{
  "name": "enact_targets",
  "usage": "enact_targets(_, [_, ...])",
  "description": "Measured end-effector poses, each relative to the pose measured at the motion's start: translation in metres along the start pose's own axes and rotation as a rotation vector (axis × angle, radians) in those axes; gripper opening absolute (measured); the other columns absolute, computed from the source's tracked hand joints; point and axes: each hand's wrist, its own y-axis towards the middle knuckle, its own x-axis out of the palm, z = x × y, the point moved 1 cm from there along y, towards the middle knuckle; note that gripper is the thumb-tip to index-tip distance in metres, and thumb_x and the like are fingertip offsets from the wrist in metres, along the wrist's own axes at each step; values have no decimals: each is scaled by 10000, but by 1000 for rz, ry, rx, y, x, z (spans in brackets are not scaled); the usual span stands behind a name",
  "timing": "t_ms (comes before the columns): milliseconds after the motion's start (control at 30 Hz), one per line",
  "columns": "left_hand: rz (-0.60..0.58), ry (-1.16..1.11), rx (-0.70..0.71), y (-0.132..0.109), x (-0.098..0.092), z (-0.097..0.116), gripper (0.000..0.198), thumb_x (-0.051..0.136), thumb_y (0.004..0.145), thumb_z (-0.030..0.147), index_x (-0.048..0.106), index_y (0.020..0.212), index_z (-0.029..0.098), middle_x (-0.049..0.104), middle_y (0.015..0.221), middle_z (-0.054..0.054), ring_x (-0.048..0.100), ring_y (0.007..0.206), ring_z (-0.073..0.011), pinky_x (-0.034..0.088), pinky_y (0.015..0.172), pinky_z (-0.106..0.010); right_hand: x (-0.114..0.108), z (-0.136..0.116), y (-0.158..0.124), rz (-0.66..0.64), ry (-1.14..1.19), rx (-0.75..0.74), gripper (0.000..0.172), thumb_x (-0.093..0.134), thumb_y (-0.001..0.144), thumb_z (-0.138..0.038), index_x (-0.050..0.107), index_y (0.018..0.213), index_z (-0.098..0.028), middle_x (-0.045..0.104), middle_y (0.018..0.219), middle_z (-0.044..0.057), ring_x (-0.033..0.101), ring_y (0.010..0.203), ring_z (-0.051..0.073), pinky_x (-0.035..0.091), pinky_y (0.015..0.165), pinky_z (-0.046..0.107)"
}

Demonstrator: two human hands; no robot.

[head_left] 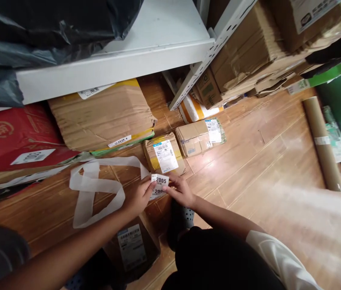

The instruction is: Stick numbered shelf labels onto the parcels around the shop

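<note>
Left hand (138,197) | right hand (182,192) | pinching label strip (160,180) | nearest parcel (164,156) apparently sealed

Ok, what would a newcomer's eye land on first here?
The left hand and right hand at centre pinch a white sticker printed 2005, its long white backing strip curling to the left over the wooden floor. Just beyond them sits a small taped parcel with a shipping label, and a red box lies far left.

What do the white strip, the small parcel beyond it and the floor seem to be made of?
The strip: probably glossy backing paper, thin, curling, translucent. The parcel: brown cardboard under shiny tape that glints. The floor: wood or wood-look planks, grained, with sheen.
</note>
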Motion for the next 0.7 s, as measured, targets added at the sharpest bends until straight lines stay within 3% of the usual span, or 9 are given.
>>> enact_targets(133, [-28, -81, -105, 6, 5, -9, 331, 520, 870, 475, 686, 942, 198, 699, 842, -29, 624, 783, -202, 470, 726, -269, 19, 24, -8, 252, 210, 163, 362, 700, 805, -371, 578, 1122, -247, 655, 930, 24, 623, 780, 164, 511, 673, 279])
enact_targets(267, [50, -229, -191, 11, 12, -15, 312, 597, 810, 486, 658, 823, 180, 675, 738, -1, 592, 668, -163, 457, 624, -236, 22, 35, -7, 301, 231, 204, 232, 684, 812, -404, 630, 963, -235, 646, 812, 1, 589, 681, 138, 496, 625, 263])
enact_targets(433, [135, -127, -237, 9, 17, -17, 415, 547, 829, 566, 625, 693, 182, 610, 578, 22, 531, 536, -135, 372, 496, -217, 22, 34, -4, 430, 247, 266, 269, 710, 777, -436, 657, 917, -213, 668, 797, 25, 592, 663, 148, 486, 556, 252])
enact_targets(533, [171, -182, -333, 10, 19, -21, 516, 507, 816, 647, 666, 735, 163, 637, 579, -8, 559, 527, -162, 389, 486, -236, 22, 33, -1, 460, 274, 282, 255, 694, 786, -443, 674, 869, -203, 668, 759, 19, 554, 581, 126, 450, 493, 238])
enact_targets(700, [185, -432, -378, 14, 19, -14, 620, 528, 775, 692, 702, 928, 117, 730, 784, -80, 649, 694, -221, 493, 636, -278, 19, 30, 4, 470, 346, 318, 263, 702, 768, -450, 668, 818, -194, 623, 671, -8, 486, 492, 97, 404, 429, 226])
